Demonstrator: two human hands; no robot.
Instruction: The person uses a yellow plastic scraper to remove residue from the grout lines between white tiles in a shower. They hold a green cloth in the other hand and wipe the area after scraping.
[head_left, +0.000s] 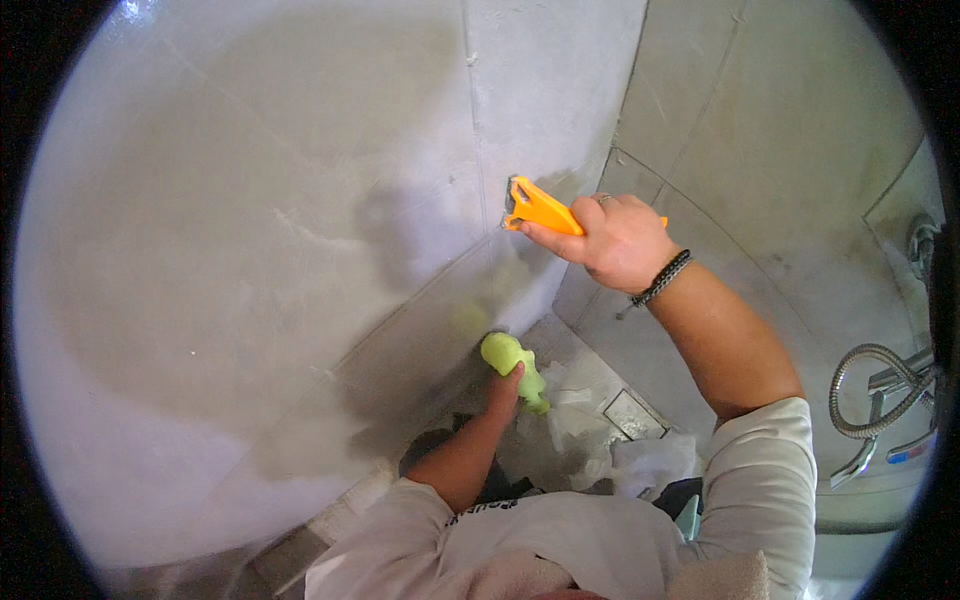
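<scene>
My right hand (622, 240) is closed around the handle of an orange blade scraper (546, 210). The scraper's head is at the grey wall tiles (480, 150), close to a vertical joint; whether the blade touches cannot be told. Lower down, my left hand (513, 382) grips a yellow-green cloth or sponge (517, 364), which is bunched up beside the foot of the same wall, near the corner. Part of the left fingers is hidden by it. Pale smears and specks mark the tiles.
At the right, a chrome shower mixer (892, 382) with a coiled metal hose (836, 397) is on the wall. A square floor drain (634, 415) lies in the corner floor, with crumpled whitish plastic or paper (654, 461) beside it.
</scene>
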